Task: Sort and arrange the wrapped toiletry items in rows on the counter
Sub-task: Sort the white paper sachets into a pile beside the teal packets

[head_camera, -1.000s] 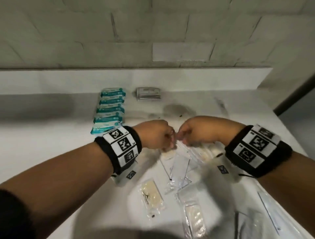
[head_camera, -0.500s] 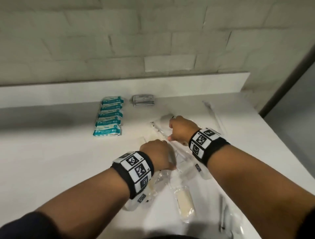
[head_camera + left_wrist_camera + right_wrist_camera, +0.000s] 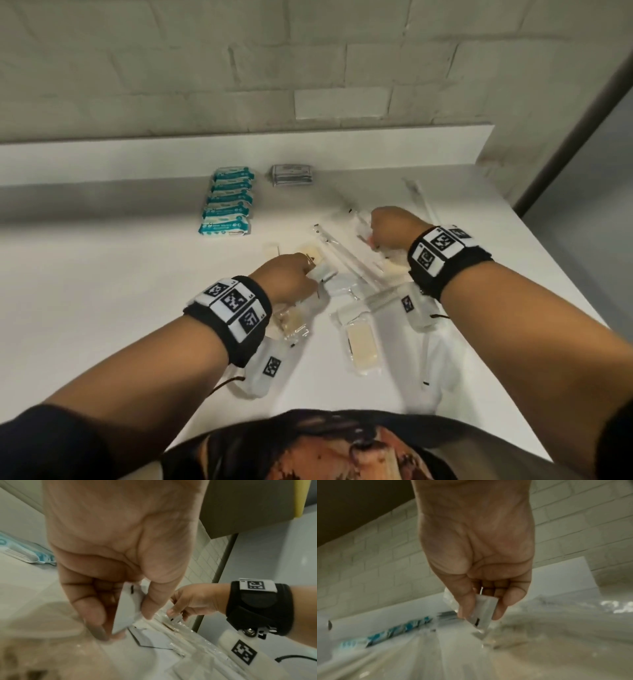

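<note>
My left hand (image 3: 291, 277) pinches a small flat white packet (image 3: 126, 609) between thumb and fingers, just above the counter; that packet (image 3: 323, 274) shows at its fingertips. My right hand (image 3: 390, 228) pinches the end of a clear wrapped item (image 3: 481, 614), further back and to the right. Between the hands lies a loose pile of clear-wrapped toiletries (image 3: 346, 263), among them long thin wrapped sticks and a cream soap bar in plastic (image 3: 361, 342). A row of several teal-and-white packets (image 3: 227, 202) lies at the back left.
A grey packet stack (image 3: 292, 174) sits by the white backsplash ledge (image 3: 102, 161). Another long clear-wrapped item (image 3: 421, 198) lies at the back right. The counter's right edge (image 3: 548, 260) runs diagonally. Bare white counter (image 3: 102, 291) stretches to the left.
The right hand moved back and right with its clear wrapped item. The left hand stayed over the pile and now pinches a white packet. The head view tilted down.
</note>
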### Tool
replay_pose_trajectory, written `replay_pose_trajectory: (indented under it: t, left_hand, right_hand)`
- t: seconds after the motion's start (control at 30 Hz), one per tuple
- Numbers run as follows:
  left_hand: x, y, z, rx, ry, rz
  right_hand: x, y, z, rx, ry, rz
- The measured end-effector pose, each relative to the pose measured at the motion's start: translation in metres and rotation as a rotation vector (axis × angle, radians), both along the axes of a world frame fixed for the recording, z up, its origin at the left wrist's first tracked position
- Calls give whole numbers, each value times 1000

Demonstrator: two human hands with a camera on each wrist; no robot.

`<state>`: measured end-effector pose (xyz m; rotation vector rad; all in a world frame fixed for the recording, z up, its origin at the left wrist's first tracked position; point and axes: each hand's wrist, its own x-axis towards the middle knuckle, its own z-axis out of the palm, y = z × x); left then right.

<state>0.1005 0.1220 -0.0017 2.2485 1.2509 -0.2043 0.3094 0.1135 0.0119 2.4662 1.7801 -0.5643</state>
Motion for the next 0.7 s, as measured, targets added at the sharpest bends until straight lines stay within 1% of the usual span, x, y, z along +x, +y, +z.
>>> replay_pose_trajectory:
  t: [0.07,0.13,0.17,0.23,0.3,0.37,0.43,0.57,0.63,0.7]
  left_hand:
    - [3,-6,-1,0,-70,30]
    - [12,-11,-2,29,-92,-26]
    - [18,-14,-2,51,-96,-64]
    - [31,-20,-3,73,-77,-138]
    - [42,-26,-6,98,2,-199]
    - [50,-30,-6,148,71,-217]
    - [55,-29,-7,174,114,-202]
    - [60,-27,-2,99,171,-109]
    - [60,-32,3,95,192,-125]
    - [60,-40,7,108,203,-158]
  right_hand:
    - [8,-13,5,97,101,-39]
    - [10,-28,9,93,278,-71]
    - [11,-35,10,71,337,-80]
    - [16,-51,12,61,382,-125]
    - [28,-71,17,93,402,-194]
    - [37,-95,23,73,364,-197]
    - [40,-119,25,-38,305,-126]
    - [27,-160,15,-284,236,18]
    - [15,-173,4,-356,99,139]
    - [7,-180,-10,-338,-9,229]
